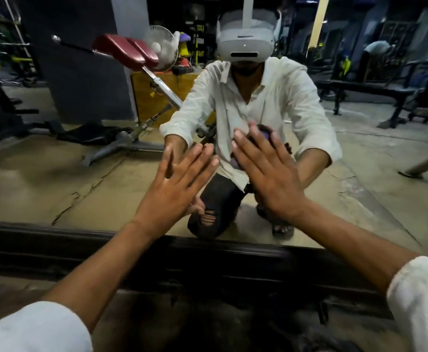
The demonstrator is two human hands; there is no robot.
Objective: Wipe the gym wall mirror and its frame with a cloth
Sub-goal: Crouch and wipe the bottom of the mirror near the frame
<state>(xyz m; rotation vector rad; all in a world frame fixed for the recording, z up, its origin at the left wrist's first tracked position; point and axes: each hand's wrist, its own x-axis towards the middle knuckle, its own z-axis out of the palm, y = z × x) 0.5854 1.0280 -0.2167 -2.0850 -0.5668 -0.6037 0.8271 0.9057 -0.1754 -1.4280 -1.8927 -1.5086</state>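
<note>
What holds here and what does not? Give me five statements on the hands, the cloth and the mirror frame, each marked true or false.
1. The left hand and the right hand both reach to the mirror, fingers straight. True.
2. A purple cloth shows under the right hand. True.
3. The left hand also holds a cloth. False: it is bare.
4. The frame along the mirror's lower edge is dark. True.
5. The right hand is a fist. False: its fingers lie spread over the cloth.

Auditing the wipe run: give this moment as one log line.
left hand: flat on mirror | right hand: pressing cloth to mirror | frame: untouched
</note>
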